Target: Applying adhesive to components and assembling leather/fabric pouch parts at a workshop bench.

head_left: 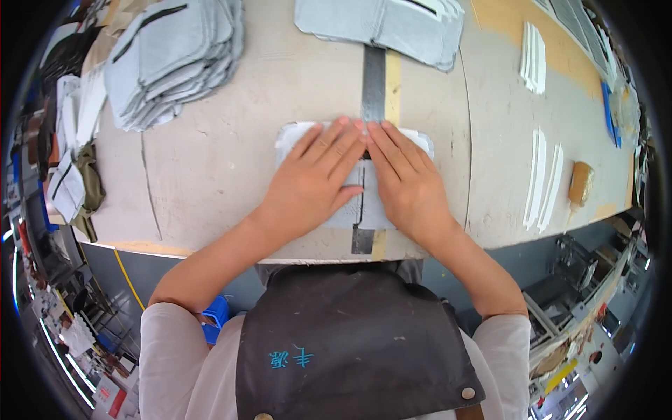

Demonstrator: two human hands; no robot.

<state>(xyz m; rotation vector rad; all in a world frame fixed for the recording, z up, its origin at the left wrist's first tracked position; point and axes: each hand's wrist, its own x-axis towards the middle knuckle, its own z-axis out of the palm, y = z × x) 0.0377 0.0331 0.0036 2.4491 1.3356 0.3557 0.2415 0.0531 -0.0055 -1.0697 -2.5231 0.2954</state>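
A light grey fabric piece (290,134) with rounded corners lies flat on the worktable (210,161), over a dark metal ruler strip (373,84) that runs away from me. My left hand (315,178) presses flat on the piece's left half, fingers spread and pointing forward. My right hand (406,178) presses flat on its right half, fingertips meeting the left hand's near the far edge. A dark slit shows in the fabric between the two hands.
A tall stack of similar grey pieces (171,59) sits at the far left, another stack (385,24) at the far middle. White strips (542,178) and a brown block (579,183) lie at the right. More white strips (533,59) lie farther back.
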